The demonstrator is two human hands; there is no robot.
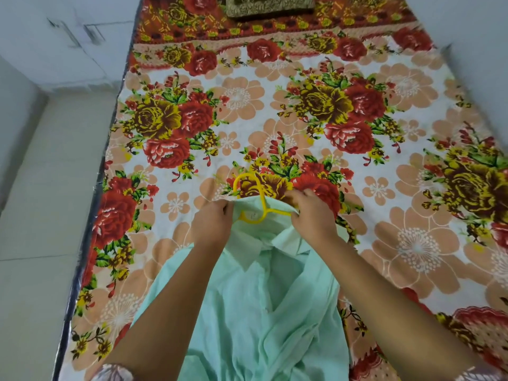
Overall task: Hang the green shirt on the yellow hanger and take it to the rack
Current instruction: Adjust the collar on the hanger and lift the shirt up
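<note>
Straight down from the head camera: shows a green shirt point(247, 312) at lower centre, lying rumpled on a floral bedsheet point(275, 105), collar end pointing up-frame, hem running off the bottom edge. Shows a yellow hanger point(264, 206) just above the collar, hook resting on the sheet near mid-frame, neck and arms inside the neck opening and partly covered by cloth. Grips the collar's left side with the left hand point(213, 224), fingers curled and pinching fabric right beside the hanger's left arm. Pinches the collar's right side with the right hand point(310, 215), fingers bent tight on the cloth, thumb hidden; cannot tell whether it also touches the hanger's right arm. Both forearms crossing over the shirt from the bottom corners, a patterned sleeve point(115, 372) at the lower-left edge. Pale tiled floor point(41, 188) down the left side of the frame, a dark patterned cushion point(269, 6) at top centre on the bed.
</note>
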